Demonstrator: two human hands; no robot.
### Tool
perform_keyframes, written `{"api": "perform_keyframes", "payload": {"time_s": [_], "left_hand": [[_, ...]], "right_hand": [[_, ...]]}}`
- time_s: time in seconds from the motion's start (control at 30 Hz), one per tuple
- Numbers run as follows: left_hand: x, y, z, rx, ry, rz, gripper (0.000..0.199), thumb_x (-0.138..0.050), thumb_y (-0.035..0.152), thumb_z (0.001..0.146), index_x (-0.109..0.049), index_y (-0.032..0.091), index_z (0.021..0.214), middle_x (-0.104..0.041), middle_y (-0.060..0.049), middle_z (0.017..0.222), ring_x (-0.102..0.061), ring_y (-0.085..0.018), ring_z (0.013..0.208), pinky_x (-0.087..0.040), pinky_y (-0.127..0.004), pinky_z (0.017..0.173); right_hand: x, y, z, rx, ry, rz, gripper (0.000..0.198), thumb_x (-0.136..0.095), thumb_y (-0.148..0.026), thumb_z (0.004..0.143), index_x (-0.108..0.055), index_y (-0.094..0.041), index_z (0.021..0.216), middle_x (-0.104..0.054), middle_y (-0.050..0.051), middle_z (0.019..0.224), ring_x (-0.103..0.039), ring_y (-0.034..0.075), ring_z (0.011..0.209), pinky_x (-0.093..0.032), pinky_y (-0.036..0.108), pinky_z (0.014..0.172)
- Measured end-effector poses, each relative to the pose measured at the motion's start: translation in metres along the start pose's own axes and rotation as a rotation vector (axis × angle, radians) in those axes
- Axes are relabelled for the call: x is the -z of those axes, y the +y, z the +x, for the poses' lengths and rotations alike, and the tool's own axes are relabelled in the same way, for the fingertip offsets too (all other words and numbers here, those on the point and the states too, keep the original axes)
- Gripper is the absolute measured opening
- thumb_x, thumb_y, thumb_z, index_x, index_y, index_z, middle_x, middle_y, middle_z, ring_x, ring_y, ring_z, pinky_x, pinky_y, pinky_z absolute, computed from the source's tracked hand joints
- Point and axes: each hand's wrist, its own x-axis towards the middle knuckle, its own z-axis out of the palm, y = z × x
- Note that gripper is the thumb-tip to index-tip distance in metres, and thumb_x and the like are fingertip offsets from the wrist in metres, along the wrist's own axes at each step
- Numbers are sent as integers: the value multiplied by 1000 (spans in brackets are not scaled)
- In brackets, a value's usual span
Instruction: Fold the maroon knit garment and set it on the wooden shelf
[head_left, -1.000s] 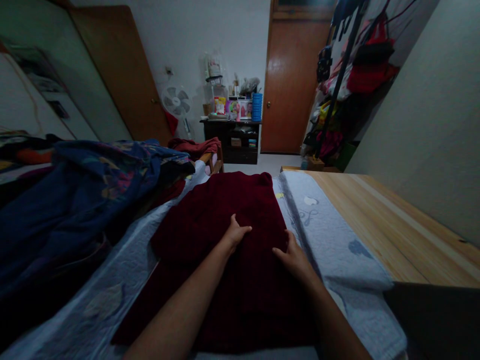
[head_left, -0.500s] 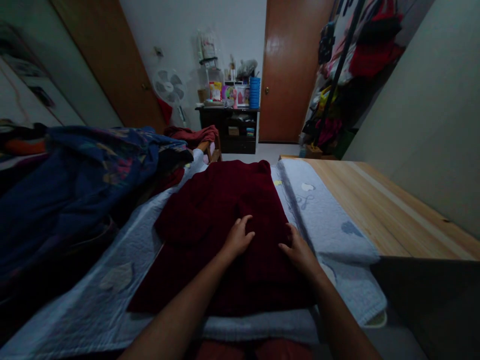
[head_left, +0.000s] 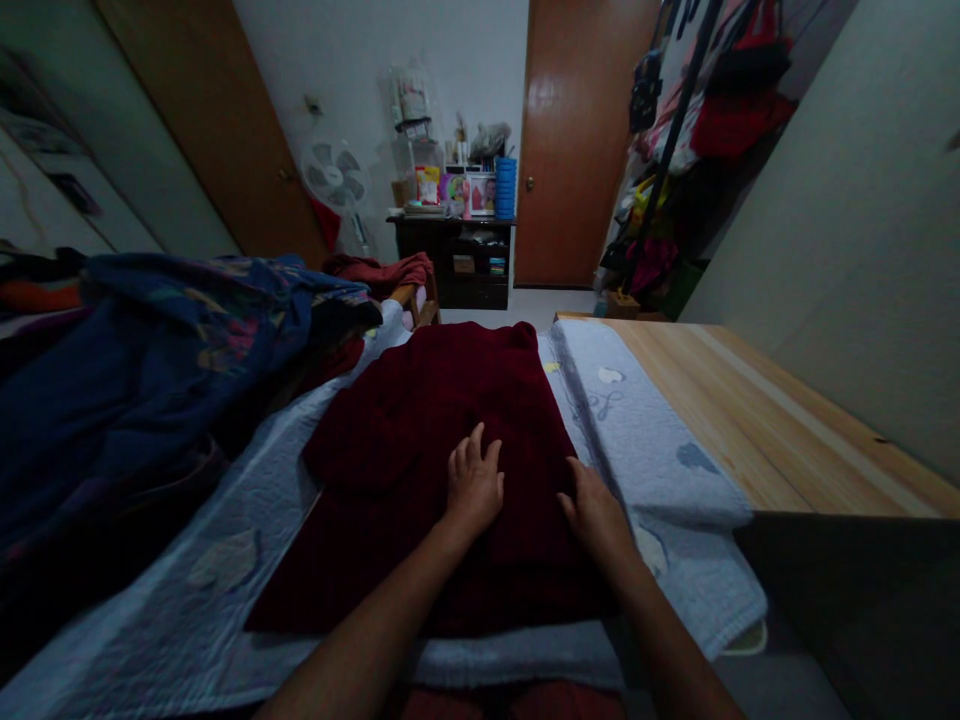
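A dark red garment (head_left: 375, 540) lies spread on the bed, its left part folded over on itself; which kind of garment it is I cannot tell. My left hand (head_left: 475, 484) rests on the middle of the cloth, palm down with fingers spread. At the garment's right edge is my right hand (head_left: 595, 510), fingers apart and thumb pointing inward, touching or just above the fabric. Neither hand grips anything that I can see. Beneath the garment is a pale blue quilted bedspread (head_left: 652, 420) with cloud patterns.
A heap of clothes with a blue floral garment (head_left: 172, 330) on top covers the bed's left side. On the right is a wooden board (head_left: 720, 410) beside a wall. Farther back stand a fan (head_left: 335, 175), a dark cabinet (head_left: 450, 235) and a brown door (head_left: 566, 150).
My left hand has turned flatter, its fingers now pointing forward over the cloth. My right hand stays at the right edge, slightly lower. The view has shifted a little.
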Motion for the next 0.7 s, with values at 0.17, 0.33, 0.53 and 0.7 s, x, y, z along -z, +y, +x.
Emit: {"api": "perform_keyframes", "payload": {"time_s": [0.17, 0.33, 0.53, 0.7], "left_hand": [[0, 8, 18, -304, -118, -77, 48, -43, 7, 84, -54, 25, 127, -37, -3, 151, -21, -22, 143, -11, -47, 118], [-22, 10, 36, -304, -270, -100, 42, -46, 29, 92, -49, 26, 134, -38, -5, 151, -23, -24, 143, -13, -47, 117], [-41, 2, 35, -310, -325, 120, 54, -42, 47, 93, -40, 25, 142, -29, -4, 155, -18, -25, 144, -14, -49, 116], [-40, 3, 33, -304, -306, 141, 54, -41, 48, 93, -40, 26, 142, -30, -3, 155, -18, -25, 144, -14, -49, 116]], "right_hand": [[-6, -12, -5, 89, 24, -203, 47, -52, -15, 79, -56, -21, 126, -53, 14, 128, -49, 31, 119, -39, 46, 102], [-22, -17, -19, 198, -26, -244, 46, -51, -14, 82, -54, -21, 128, -47, 12, 142, -38, 29, 133, -31, 49, 108], [-34, -8, -31, 249, -16, -254, 45, -46, -12, 85, -53, -16, 129, -47, 12, 143, -34, 26, 137, -31, 46, 111], [-25, -7, -30, 178, 80, -216, 43, -50, -17, 85, -53, -13, 128, -40, 18, 144, -38, 30, 133, -37, 46, 107]]}}
